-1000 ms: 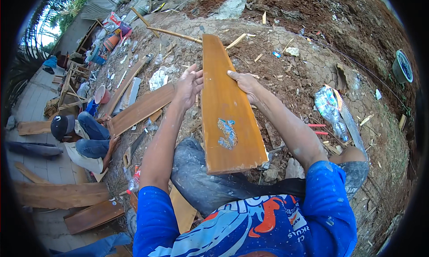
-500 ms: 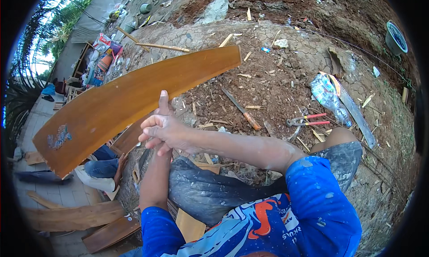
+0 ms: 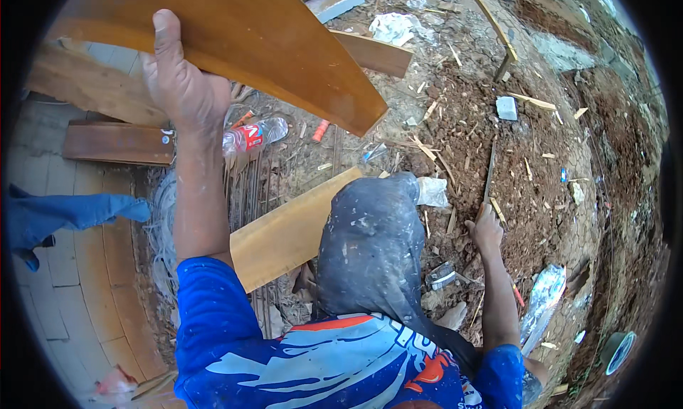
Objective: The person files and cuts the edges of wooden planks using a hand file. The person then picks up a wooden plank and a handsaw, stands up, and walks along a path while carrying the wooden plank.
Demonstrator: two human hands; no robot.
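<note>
One broad brown board (image 3: 235, 39) is up in the air at the top of the view, slanting down to the right, its lower corner hanging over the littered dirt. The left hand (image 3: 181, 81) grips it from underneath, thumb stretched up flat along the face, the other fingers wrapped behind the edge and out of sight. That left arm runs straight up from the blue sleeve, nearly locked out.

The right hand (image 3: 486, 231) is low and well apart from the board, resting on the dirt beside a thin stick (image 3: 489, 170); whether it is spread or curled around anything I cannot tell, since only its back shows.

On the ground, count three more planks: a pale plank (image 3: 292, 231) lying just under the left elbow, a dark plank (image 3: 117, 144) on the paving at left, and a narrow plank (image 3: 370, 53) poking out behind the raised board. One plastic bottle (image 3: 256, 135) with a red label lies beside the left wrist. One grey-clad knee (image 3: 370, 245) sits between the arms.
</note>
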